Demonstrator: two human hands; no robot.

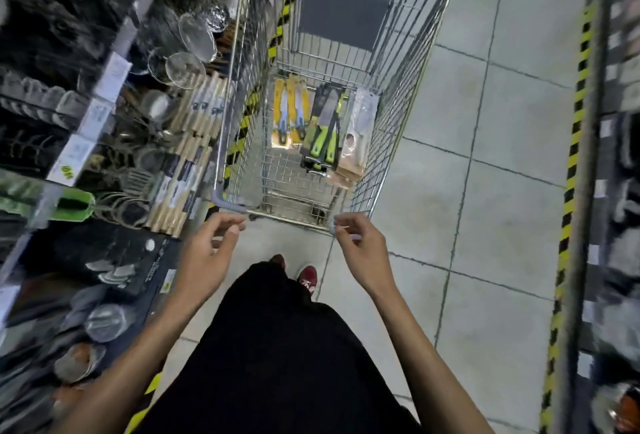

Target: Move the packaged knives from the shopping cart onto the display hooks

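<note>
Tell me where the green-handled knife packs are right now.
Head view: the green-handled knife packs lie on the shopping cart floor, right of centre, between the yellow packs on their left and the pale packs against the cart's right wall.

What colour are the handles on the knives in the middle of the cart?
The knife handles are lime green, clearest in the head view.

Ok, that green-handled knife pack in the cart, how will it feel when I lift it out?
Probably stiff: the green-handled knife pack looks like flat card around a broad blade. Likely heavy for its size, given that blade. It lies close beside the clear pack, so that one may shift when it's lifted.
</note>
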